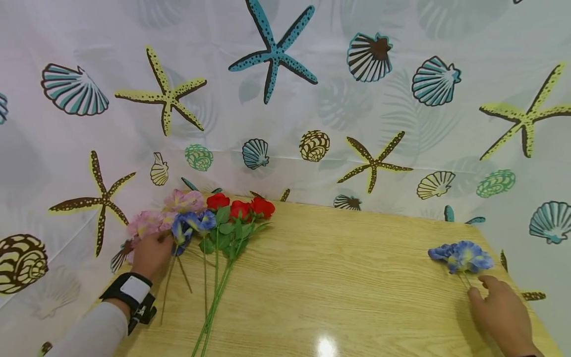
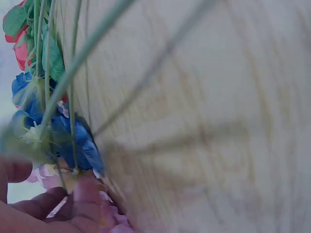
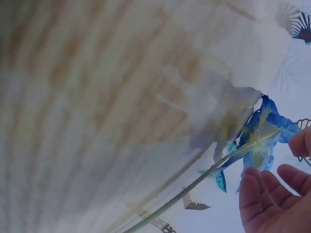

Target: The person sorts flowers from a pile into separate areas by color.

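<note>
A bunch of artificial flowers lies at the table's far left: pink flowers [image 1: 147,223], blue flowers [image 1: 196,221] and red roses [image 1: 241,208], their green stems [image 1: 214,302] pointing toward me. My left hand [image 1: 151,253] rests at the pink and blue heads. In the left wrist view its fingers [image 2: 77,204] curl among pink petals just below a blue flower [image 2: 73,145]; a grip is not clear. At the right edge lies a single blue flower [image 1: 461,255]. My right hand [image 1: 495,302] hovers beside its stem [image 3: 194,187], fingers [image 3: 257,199] spread and holding nothing.
The wooden table [image 1: 348,277] stands against a white curtain [image 1: 285,99] printed with starfish and shells. The table's right corner [image 1: 479,228] is close to the lone blue flower. A black wrist mount [image 1: 131,295] sits on my left arm.
</note>
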Demonstrator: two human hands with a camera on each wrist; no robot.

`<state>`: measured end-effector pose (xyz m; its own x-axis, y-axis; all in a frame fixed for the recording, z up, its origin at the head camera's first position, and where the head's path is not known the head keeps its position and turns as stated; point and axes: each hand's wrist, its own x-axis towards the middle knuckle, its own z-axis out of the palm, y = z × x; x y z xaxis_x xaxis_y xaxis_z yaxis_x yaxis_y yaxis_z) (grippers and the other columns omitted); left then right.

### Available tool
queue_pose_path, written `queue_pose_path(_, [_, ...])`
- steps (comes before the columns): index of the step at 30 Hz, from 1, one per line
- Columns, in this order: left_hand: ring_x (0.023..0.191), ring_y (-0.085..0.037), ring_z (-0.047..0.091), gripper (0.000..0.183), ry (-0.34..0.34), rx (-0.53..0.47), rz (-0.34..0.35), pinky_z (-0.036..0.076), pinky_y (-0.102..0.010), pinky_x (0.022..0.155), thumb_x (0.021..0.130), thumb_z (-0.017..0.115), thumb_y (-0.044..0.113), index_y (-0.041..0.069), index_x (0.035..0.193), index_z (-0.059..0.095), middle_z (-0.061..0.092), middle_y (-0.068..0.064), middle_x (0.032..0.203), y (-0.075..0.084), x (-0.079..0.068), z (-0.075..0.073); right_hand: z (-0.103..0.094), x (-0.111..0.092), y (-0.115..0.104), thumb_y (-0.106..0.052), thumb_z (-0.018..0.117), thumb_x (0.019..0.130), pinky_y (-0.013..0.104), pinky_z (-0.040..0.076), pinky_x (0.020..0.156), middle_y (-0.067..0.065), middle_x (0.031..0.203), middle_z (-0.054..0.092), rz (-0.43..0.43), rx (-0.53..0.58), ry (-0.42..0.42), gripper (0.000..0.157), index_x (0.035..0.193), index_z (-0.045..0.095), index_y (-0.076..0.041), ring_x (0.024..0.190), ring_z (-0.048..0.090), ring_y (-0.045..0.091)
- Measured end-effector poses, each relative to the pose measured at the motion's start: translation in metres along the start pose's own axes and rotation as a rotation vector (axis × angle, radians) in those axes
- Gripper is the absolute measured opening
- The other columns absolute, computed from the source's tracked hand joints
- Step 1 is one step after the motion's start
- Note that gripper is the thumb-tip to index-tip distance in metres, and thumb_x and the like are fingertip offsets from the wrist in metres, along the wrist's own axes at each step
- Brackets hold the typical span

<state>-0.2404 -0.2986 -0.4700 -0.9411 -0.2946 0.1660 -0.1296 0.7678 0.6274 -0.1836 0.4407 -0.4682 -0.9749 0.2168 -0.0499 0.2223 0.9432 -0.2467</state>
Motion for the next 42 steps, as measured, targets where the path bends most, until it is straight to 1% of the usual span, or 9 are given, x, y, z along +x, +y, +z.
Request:
queue_pose_path(4, [0.050, -0.021, 0.038, 0.025, 0.170, -0.028, 0.058, 0.028, -0.032, 0.049, 0.092, 0.048, 0.014, 0.000, 0.076, 0.061, 0.042, -0.004, 0.054, 0.002, -0.002, 0.002, -0.003, 0.000, -0.001, -0.026, 0.050, 0.093, 0.044, 0.044, 0.055, 0.040, 0.112, 0.049, -0.018, 0.002, 0.029, 0.055, 0.125, 0.044, 0.018, 0.079, 0.055, 0.043])
queue_pose_path(7, [0.060, -0.034, 0.051, 0.021, 0.315, -0.054, 0.151, 0.041, -0.044, 0.055, 0.087, 0.052, 0.007, -0.007, 0.079, 0.065, 0.055, -0.018, 0.063, 0.006, -0.003, 0.001, -0.003, 0.000, -0.001, -0.025, 0.050, 0.092, 0.043, 0.044, 0.054, 0.039, 0.111, 0.051, -0.026, 0.003, 0.050, 0.054, 0.123, 0.045, 0.018, 0.076, 0.056, 0.041])
queue_pose_path(9, [0.077, -0.043, 0.055, 0.023, 0.374, -0.066, 0.203, 0.045, -0.055, 0.068, 0.087, 0.053, 0.006, -0.013, 0.090, 0.067, 0.060, -0.028, 0.078, 0.010, -0.003, -0.002, -0.003, -0.001, -0.002, -0.024, 0.051, 0.092, 0.043, 0.044, 0.054, 0.039, 0.109, 0.052, -0.025, 0.003, 0.064, 0.052, 0.123, 0.046, 0.018, 0.077, 0.056, 0.042])
queue_pose_path(11, [0.094, -0.047, 0.053, 0.033, 0.395, -0.081, 0.221, 0.041, -0.062, 0.080, 0.088, 0.054, 0.008, -0.017, 0.107, 0.063, 0.059, -0.034, 0.098, 0.012, -0.004, -0.005, -0.003, -0.003, -0.003, -0.024, 0.051, 0.092, 0.044, 0.044, 0.054, 0.039, 0.108, 0.052, -0.025, 0.003, 0.068, 0.052, 0.122, 0.046, 0.018, 0.077, 0.055, 0.042])
queue_pose_path(20, [0.085, -0.038, 0.059, 0.033, 0.484, -0.056, 0.343, 0.048, -0.056, 0.070, 0.093, 0.050, 0.008, -0.010, 0.120, 0.058, 0.050, -0.027, 0.125, 0.035, -0.004, -0.023, -0.009, -0.006, -0.011, -0.024, 0.050, 0.093, 0.039, 0.044, 0.050, 0.039, 0.109, 0.052, -0.065, 0.025, 0.079, 0.051, 0.123, 0.047, 0.018, 0.065, 0.058, 0.030])
queue_pose_path(24, [0.084, -0.039, 0.061, 0.027, 0.476, -0.090, 0.406, 0.050, -0.056, 0.068, 0.094, 0.050, 0.002, -0.010, 0.117, 0.058, 0.051, -0.027, 0.124, 0.051, -0.004, -0.028, -0.009, -0.008, -0.014, -0.023, 0.049, 0.094, 0.036, 0.042, 0.045, 0.038, 0.110, 0.053, -0.089, 0.045, 0.105, 0.049, 0.122, 0.048, 0.017, 0.059, 0.057, 0.023])
queue_pose_path(29, [0.086, -0.037, 0.062, 0.028, 0.415, -0.148, 0.451, 0.052, -0.054, 0.067, 0.091, 0.056, -0.002, -0.008, 0.119, 0.058, 0.056, -0.025, 0.120, 0.076, -0.013, -0.029, -0.008, -0.007, -0.019, -0.025, 0.050, 0.094, 0.037, 0.045, 0.046, 0.039, 0.111, 0.052, -0.088, 0.056, 0.102, 0.049, 0.121, 0.050, 0.016, 0.065, 0.060, 0.028])
queue_pose_path(36, [0.091, -0.021, 0.065, 0.030, 0.250, -0.320, 0.409, 0.050, -0.027, 0.059, 0.095, 0.056, 0.013, 0.005, 0.124, 0.059, 0.066, -0.009, 0.112, 0.121, -0.034, -0.026, -0.006, -0.011, -0.037, -0.023, 0.049, 0.094, 0.038, 0.045, 0.045, 0.038, 0.115, 0.052, -0.110, 0.090, 0.168, 0.047, 0.123, 0.053, 0.014, 0.069, 0.062, 0.031])
queue_pose_path(42, [0.085, -0.011, 0.065, 0.030, 0.073, -0.531, 0.315, 0.049, -0.012, 0.063, 0.095, 0.057, 0.018, 0.001, 0.119, 0.062, 0.060, -0.010, 0.125, 0.153, -0.046, -0.026, -0.010, -0.019, -0.058, -0.021, 0.050, 0.094, 0.041, 0.046, 0.047, 0.037, 0.114, 0.054, -0.135, 0.120, 0.228, 0.045, 0.122, 0.054, 0.013, 0.071, 0.062, 0.033])
